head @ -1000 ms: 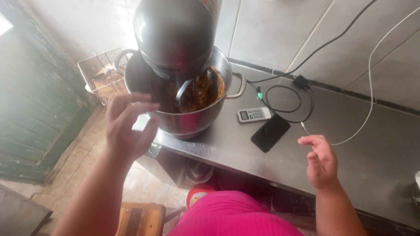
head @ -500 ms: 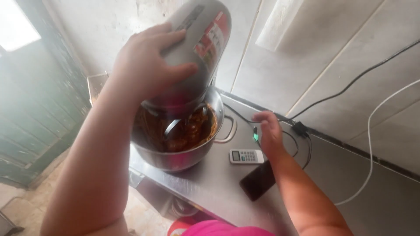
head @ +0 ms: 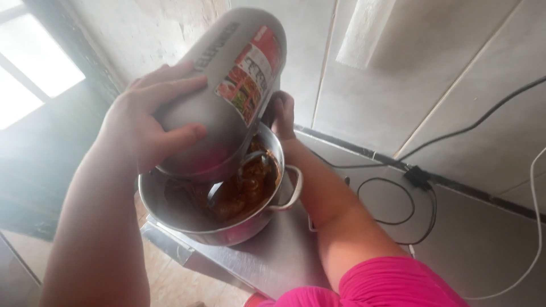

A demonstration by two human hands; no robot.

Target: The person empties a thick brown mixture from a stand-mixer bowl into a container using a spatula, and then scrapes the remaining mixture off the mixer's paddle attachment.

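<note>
We grip the mixer head (head: 227,91) with our left hand (head: 145,122), fingers spread over its grey shell (it sits tilted above the bowl (head: 227,224)). Our right hand (head: 281,113) reaches behind it; we cannot tell what it grasps. Brown batter (head: 244,190) fills the bowl, near the counter (head: 483,244) edge, left of the cables (head: 398,193).

Kitchen, domestic or small food-preparation room. Evidence: stand mixer (head: 227,96) with tilting head over a steel mixing bowl (head: 227,227) of brown batter; stainless steel desk (head: 478,239); large pale wall tiles (head: 398,74); black power cables (head: 398,193) trailing along the desk; daylight window (head: 28,74) at left.
</note>
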